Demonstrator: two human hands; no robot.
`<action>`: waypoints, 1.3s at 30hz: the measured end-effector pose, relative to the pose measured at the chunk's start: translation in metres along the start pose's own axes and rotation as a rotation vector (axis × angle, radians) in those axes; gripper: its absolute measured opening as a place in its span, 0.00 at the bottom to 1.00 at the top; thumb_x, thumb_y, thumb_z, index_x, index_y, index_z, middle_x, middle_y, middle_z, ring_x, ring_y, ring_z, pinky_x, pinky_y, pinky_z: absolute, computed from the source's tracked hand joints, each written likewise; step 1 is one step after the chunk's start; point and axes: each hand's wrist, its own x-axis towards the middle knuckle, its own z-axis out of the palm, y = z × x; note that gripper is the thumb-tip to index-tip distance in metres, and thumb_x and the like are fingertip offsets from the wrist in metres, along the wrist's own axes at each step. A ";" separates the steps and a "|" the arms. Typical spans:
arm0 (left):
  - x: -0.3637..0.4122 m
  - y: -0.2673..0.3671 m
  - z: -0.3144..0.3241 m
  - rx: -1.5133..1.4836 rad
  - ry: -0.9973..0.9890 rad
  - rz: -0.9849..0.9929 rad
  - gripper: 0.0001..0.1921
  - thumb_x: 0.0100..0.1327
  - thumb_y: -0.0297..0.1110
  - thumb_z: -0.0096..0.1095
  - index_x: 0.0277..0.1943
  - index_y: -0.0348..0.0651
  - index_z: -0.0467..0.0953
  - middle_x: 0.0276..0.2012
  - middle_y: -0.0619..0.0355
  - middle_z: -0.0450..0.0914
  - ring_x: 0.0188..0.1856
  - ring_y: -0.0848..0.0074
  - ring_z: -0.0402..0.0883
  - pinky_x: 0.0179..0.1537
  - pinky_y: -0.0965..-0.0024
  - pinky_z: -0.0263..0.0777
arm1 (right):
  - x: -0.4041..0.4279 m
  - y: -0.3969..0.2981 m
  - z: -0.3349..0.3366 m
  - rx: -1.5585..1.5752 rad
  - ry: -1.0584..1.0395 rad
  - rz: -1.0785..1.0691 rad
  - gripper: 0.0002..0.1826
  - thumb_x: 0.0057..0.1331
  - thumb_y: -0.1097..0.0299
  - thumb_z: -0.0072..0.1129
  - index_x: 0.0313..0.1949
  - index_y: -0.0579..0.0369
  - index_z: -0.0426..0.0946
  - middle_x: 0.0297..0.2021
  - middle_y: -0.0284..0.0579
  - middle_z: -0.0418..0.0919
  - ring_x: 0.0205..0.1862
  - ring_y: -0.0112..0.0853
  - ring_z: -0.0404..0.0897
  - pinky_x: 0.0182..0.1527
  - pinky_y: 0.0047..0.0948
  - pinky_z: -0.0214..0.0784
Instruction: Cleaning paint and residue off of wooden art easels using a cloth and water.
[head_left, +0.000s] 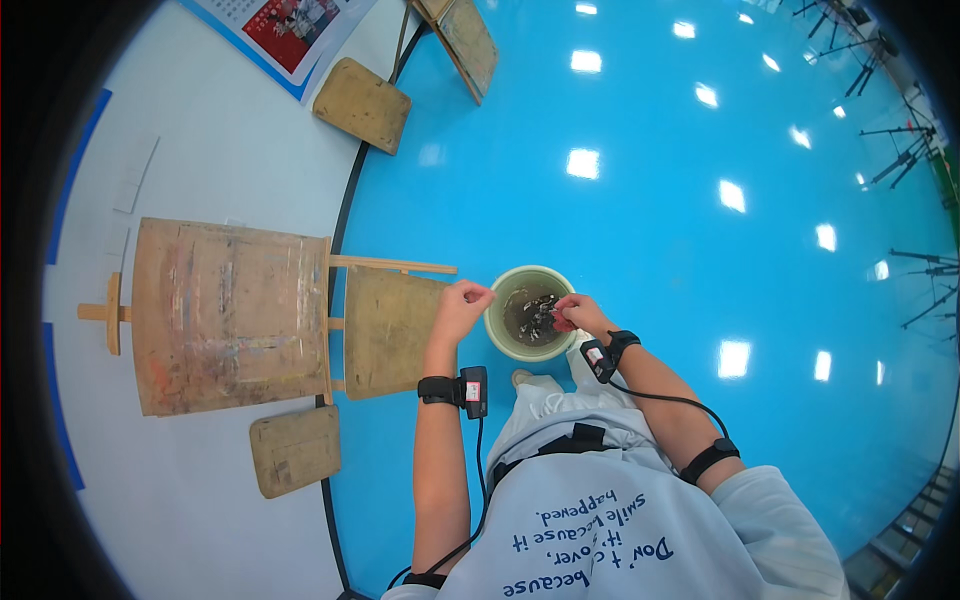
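A pale green round bucket (492, 330) stands on the blue floor in front of me, with dark, murky water (534, 315) in it. My right hand (581, 311) is over the bucket's right side, its fingers closed on a small red thing (562, 322), perhaps a cloth, that hangs just above or at the water. Up by the bucket's left rim is my left hand (466, 300), fingers curled with the thumb and fingertips near each other; whether something small is pinched there cannot be told. Both wrists wear black straps with small cabled devices.
Left of the bucket, a wooden easel (394, 263) carries a large paint-stained board (232, 319), with a smaller board (394, 330) beside it. Other boards (363, 105) (295, 451) lean along the white wall. Black tripod-like stands (904, 154) line the far right. My foot (521, 376) is close to the bucket.
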 end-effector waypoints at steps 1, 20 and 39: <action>0.001 -0.001 0.002 0.000 0.000 0.000 0.09 0.54 0.33 0.63 0.31 0.35 0.78 0.23 0.61 0.75 0.28 0.81 0.72 0.33 0.76 0.67 | 0.001 0.000 -0.001 -0.023 -0.009 -0.001 0.09 0.54 0.79 0.45 0.35 0.66 0.70 0.22 0.44 0.75 0.22 0.29 0.75 0.21 0.24 0.64; 0.001 -0.016 0.002 -0.022 0.033 0.077 0.10 0.57 0.34 0.59 0.27 0.36 0.74 0.26 0.62 0.70 0.26 0.82 0.65 0.29 0.75 0.62 | 0.001 0.007 -0.004 -0.086 -0.039 -0.021 0.06 0.58 0.74 0.51 0.35 0.64 0.70 0.23 0.42 0.75 0.22 0.28 0.76 0.21 0.24 0.63; -0.005 -0.067 -0.008 0.170 0.286 -0.011 0.16 0.48 0.30 0.66 0.41 0.39 0.73 0.52 0.51 0.63 0.43 0.68 0.73 0.41 0.67 0.68 | -0.002 0.009 -0.004 -0.192 -0.020 0.026 0.08 0.57 0.73 0.52 0.35 0.63 0.72 0.25 0.42 0.77 0.25 0.26 0.76 0.24 0.23 0.67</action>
